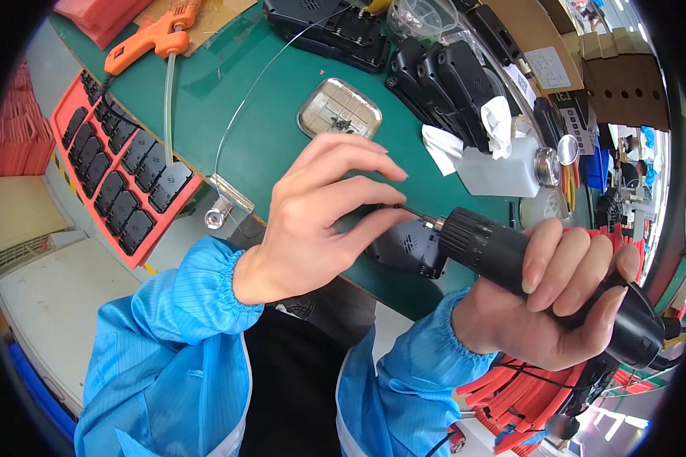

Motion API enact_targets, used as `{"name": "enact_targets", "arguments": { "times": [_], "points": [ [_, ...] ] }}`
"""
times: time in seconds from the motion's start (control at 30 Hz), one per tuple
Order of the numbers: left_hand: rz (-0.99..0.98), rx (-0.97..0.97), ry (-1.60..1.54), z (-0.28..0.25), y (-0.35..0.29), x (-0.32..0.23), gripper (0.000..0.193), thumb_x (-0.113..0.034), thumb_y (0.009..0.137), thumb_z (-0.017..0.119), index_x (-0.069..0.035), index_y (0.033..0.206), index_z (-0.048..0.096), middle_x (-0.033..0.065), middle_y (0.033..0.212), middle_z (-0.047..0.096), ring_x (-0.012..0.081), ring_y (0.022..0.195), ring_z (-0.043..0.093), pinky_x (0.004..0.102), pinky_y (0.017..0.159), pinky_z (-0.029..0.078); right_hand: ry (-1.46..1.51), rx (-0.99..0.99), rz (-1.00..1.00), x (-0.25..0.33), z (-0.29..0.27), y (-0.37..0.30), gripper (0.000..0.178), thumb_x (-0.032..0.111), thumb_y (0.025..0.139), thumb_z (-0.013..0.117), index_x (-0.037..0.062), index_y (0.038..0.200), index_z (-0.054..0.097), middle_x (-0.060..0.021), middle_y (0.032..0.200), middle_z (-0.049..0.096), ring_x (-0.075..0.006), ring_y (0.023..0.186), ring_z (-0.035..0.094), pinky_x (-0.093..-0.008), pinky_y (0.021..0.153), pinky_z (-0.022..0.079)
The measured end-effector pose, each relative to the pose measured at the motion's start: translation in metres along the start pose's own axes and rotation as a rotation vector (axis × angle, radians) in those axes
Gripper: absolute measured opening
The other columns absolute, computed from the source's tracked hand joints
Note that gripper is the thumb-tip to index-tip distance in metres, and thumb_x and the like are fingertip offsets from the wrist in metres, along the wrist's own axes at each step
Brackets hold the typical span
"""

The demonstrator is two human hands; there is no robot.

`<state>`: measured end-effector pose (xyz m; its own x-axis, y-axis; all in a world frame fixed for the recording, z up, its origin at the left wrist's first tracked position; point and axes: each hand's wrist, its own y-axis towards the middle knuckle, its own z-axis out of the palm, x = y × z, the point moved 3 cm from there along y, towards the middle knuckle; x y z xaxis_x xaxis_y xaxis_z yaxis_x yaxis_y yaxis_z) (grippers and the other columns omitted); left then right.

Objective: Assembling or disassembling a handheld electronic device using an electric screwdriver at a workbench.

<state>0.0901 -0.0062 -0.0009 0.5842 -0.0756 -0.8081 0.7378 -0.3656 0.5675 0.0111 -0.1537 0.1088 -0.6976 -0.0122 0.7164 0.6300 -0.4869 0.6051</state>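
Head view, hands over a green tabletop (259, 145). Left hand (305, 217), above the near edge: the thumb and index fingers close in a pinch at the tip of the bit (421, 216); whether a screw sits between them cannot be told. Dark housing (408, 251), partly hidden beneath the hands, lies by the same edge. Right hand (522, 327): fingers wrapped around a black electric screwdriver (495, 247), its bit pointing left. Good practice, as judged here: steady the bit with a light pinch, keep it in line with the driver, and leave the trigger alone while fingertips are near.

Counts, left to right: one red tray (169, 221) of dark parts, off the near edge; one orange glue gun (141, 47), toward the far left corner; one metal clip (232, 194) at the near edge; one metal dish (312, 107), mid-tabletop, its small contents uncountable; one housing; at least three dark handsets (461, 80) and one white bottle (499, 169), toward the right edge; one screwdriver.
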Motion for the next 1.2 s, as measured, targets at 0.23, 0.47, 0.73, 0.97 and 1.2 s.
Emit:
{"name": "enact_targets", "arguments": {
  "times": [0.23, 0.47, 0.73, 0.97, 1.2],
  "points": [
    [-0.004, 0.004, 0.013, 0.001, -0.003, -0.001, 0.024, 0.008, 0.064, 0.086, 0.0, 0.085, 0.076, 0.0096, 0.105, 0.074, 0.0315, 0.108, 0.067, 0.042, 0.093, 0.054, 0.035, 0.024, -0.01, 0.005, -0.004, -0.001, 0.022, 0.021, 0.099, 0.059, 0.0049, 0.113, 0.053, 0.0035, 0.065, 0.044, -0.0076, 0.05, 0.043, -0.0266, 0.053, 0.041],
    [0.009, 0.036, 0.024, 0.001, -0.003, -0.001, 0.024, 0.009, 0.064, 0.085, 0.0, 0.084, 0.075, 0.0097, 0.105, 0.073, 0.0316, 0.11, 0.066, 0.042, 0.093, 0.054, 0.021, 0.069, 0.022, -0.002, 0.0, -0.003, 0.023, 0.02, 0.099, 0.058, 0.0053, 0.115, 0.051, 0.0028, 0.066, 0.045, -0.0082, 0.049, 0.043, -0.0268, 0.052, 0.041],
    [0.015, 0.055, 0.047, 0.0, -0.003, -0.003, 0.024, 0.008, 0.063, 0.085, 0.0, 0.083, 0.075, 0.0098, 0.106, 0.073, 0.0316, 0.11, 0.066, 0.0418, 0.093, 0.054, 0.002, 0.077, 0.02, 0.0, -0.003, -0.002, 0.023, 0.02, 0.098, 0.057, 0.0057, 0.115, 0.05, 0.0023, 0.066, 0.046, -0.0088, 0.049, 0.043, -0.0272, 0.05, 0.04],
    [0.044, 0.123, 0.051, 0.003, -0.002, -0.002, 0.022, 0.006, 0.066, 0.083, 0.0, 0.084, 0.074, 0.01, 0.105, 0.073, 0.032, 0.109, 0.066, 0.0419, 0.092, 0.054, 0.004, 0.125, 0.016, 0.0, -0.009, -0.005, 0.026, 0.021, 0.098, 0.057, 0.0052, 0.118, 0.05, 0.0016, 0.067, 0.046, -0.0089, 0.05, 0.044, -0.0277, 0.05, 0.04],
    [0.028, 0.228, 0.017, 0.008, 0.0, -0.004, 0.021, 0.005, 0.066, 0.083, 0.0, 0.084, 0.073, 0.0099, 0.104, 0.073, 0.0324, 0.107, 0.066, 0.0418, 0.091, 0.054, 0.05, 0.103, 0.046, 0.003, -0.013, -0.01, 0.028, 0.022, 0.099, 0.056, 0.0044, 0.12, 0.049, -0.0002, 0.068, 0.048, -0.0098, 0.051, 0.045, -0.0298, 0.051, 0.042]
  ]
}}
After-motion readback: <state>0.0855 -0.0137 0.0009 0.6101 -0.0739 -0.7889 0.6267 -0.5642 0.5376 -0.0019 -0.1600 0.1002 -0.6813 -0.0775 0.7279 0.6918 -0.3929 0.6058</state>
